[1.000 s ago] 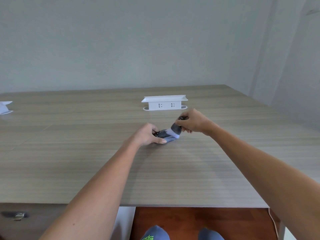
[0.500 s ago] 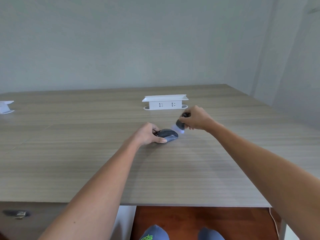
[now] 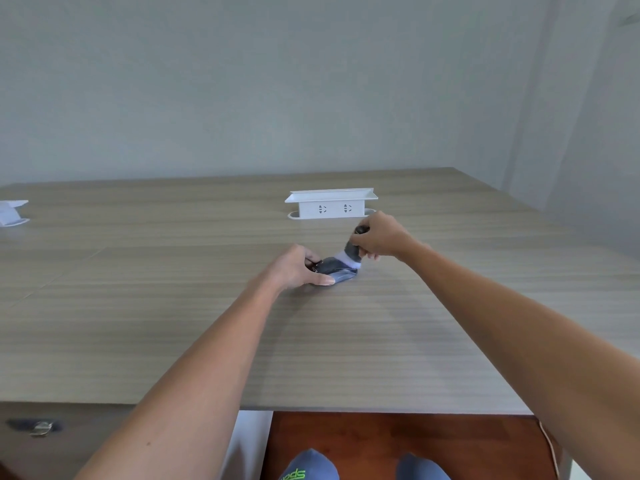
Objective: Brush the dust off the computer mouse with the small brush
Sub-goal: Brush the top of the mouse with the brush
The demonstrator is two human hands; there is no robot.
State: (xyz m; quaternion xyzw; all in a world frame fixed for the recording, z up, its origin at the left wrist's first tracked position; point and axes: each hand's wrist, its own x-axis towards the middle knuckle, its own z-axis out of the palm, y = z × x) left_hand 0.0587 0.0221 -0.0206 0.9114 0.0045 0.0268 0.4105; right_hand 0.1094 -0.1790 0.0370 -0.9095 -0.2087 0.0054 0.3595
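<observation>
Mid-frame on the table (image 3: 173, 323), the left hand (image 3: 294, 268) is pinning the mouse (image 3: 337, 271) (lying left-to-right) while the right hand (image 3: 379, 237), clenching the brush (image 3: 353, 252), is touching bristles to its right end.

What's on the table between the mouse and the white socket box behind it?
In the head view, only the right hand holding the small brush, bristles on the mouse. Otherwise bare table up to the white socket box.

Both arms outstretched, left hand (image 3: 297, 267) cupped palm-down, right hand (image 3: 380, 236) fisted, knuckles up.
</observation>
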